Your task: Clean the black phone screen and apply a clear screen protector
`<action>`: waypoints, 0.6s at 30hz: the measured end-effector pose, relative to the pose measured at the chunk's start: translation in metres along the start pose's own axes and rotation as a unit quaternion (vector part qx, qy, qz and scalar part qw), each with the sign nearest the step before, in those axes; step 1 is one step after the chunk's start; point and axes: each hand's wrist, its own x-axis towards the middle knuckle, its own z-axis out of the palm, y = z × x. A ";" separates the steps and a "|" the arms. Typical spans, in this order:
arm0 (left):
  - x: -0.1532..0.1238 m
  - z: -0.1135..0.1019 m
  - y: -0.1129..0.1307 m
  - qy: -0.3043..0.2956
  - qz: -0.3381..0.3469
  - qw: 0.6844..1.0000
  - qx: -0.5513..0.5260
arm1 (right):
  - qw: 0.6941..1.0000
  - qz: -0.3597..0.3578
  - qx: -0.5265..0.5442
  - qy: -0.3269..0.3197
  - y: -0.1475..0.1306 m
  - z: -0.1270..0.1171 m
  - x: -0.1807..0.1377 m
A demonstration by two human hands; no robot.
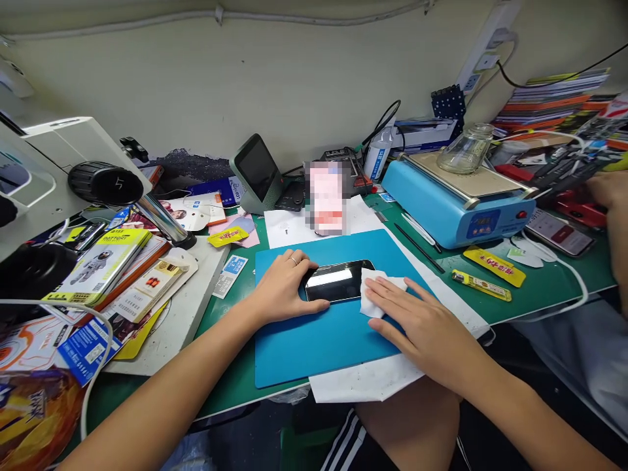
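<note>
A black smartphone (336,282) lies flat, glossy face up, on a blue mat (314,347). My left hand (287,288) grips its left end, thumb along the near edge and fingers at the far corner; a ring is on one finger. With the fingers of my right hand (417,317) I press a folded white wipe (375,291) on the phone's right end. The wipe covers that end, and the palm side of my right hand is hidden.
Right of the mat stand a blue heating plate machine (451,203) with a glass jar (466,149), a black stick (419,247) and a yellow lighter-shaped item (481,286). A microscope (98,183) and stacked boxes (103,265) crowd the left. Another person's arm (615,209) shows far right.
</note>
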 end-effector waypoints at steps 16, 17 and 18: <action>-0.001 0.004 -0.001 0.008 0.004 1.000 -0.004 | 0.994 0.097 0.010 -0.042 -0.008 0.012 0.031; -0.001 0.004 -0.001 0.006 0.002 1.000 -0.004 | 0.994 0.101 0.012 -0.048 -0.006 0.011 0.033; -0.001 0.003 -0.001 0.004 0.000 1.000 -0.003 | 0.993 0.102 0.015 -0.053 -0.005 0.010 0.033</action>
